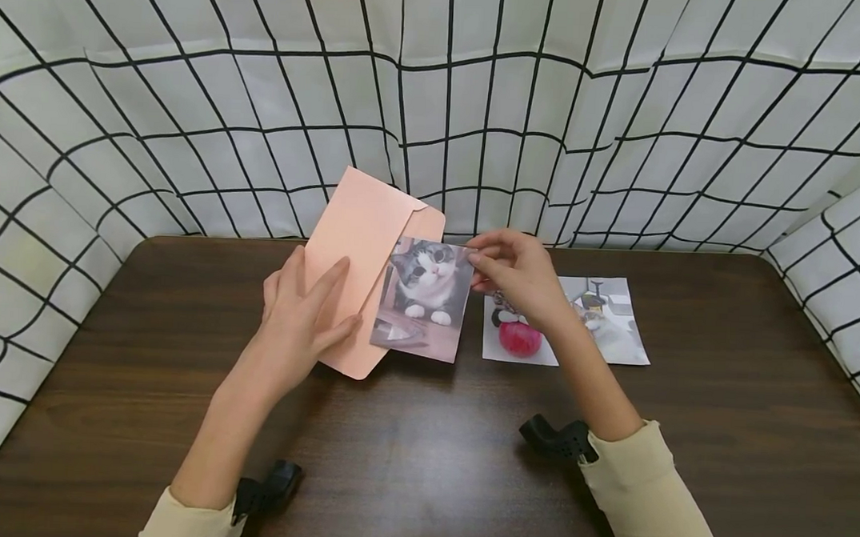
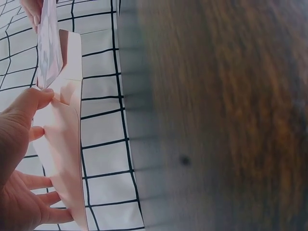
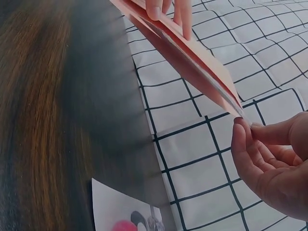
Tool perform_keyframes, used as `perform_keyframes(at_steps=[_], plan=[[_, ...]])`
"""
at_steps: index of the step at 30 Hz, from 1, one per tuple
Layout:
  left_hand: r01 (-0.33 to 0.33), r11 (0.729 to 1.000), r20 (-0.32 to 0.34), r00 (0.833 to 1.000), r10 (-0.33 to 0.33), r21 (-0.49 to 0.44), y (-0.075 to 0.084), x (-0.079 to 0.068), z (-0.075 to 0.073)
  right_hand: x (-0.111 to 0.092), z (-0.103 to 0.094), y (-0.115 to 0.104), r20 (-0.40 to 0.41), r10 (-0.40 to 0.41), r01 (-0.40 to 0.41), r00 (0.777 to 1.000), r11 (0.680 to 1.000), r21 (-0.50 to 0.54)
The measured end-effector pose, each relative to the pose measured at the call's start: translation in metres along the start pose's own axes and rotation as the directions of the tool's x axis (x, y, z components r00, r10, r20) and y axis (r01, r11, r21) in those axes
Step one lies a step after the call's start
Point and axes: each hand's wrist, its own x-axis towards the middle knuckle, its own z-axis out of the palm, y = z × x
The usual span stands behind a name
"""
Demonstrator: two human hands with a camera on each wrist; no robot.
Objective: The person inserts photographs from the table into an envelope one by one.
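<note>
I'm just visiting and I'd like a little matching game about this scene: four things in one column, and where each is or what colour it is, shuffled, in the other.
Things:
1. pink envelope
2. kitten picture
3. picture with the red-pink ball
4. right sleeve

Places and colours:
A. lying on the dark table
B. pale cream
C. held by the left hand
D. pinched near a corner by the right hand

Pairs: 1-C, 2-D, 3-A, 4-B
</note>
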Motion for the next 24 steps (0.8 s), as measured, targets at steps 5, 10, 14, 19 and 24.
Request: perform_keyframes(at_steps=[5,10,14,19,24], plan=[[0.011,1.0,0.01,1.0,-0.012,0.01,0.0,0.0,0.0,0.002,0.004,-0.001,-0.017,0.02,-0.02,1.0,1.0,0.007],[0.029,1.0,0.03,0.999,-0.029,0.002,0.0,0.001,0.003,0.0,0.007,0.0,-0.027,0.055,-0.054,0.998,0.998,0.026],[0.022,1.0,0.031,0.999,-0.022,0.003,0.0,0.0,0.006,-0.001,0.007,0.003,-0.024,0.073,-0.072,0.997,0.997,0.036],[0.023,1.0,0.035,0.999,-0.023,0.008,0.001,0.0,0.006,-0.001,0.009,0.006,-0.021,0.067,-0.067,0.997,0.997,0.033],[0.025,1.0,0.051,0.998,-0.025,0.011,0.002,0.001,0.005,-0.001,0.012,0.007,-0.032,0.068,-0.067,0.997,0.997,0.045]])
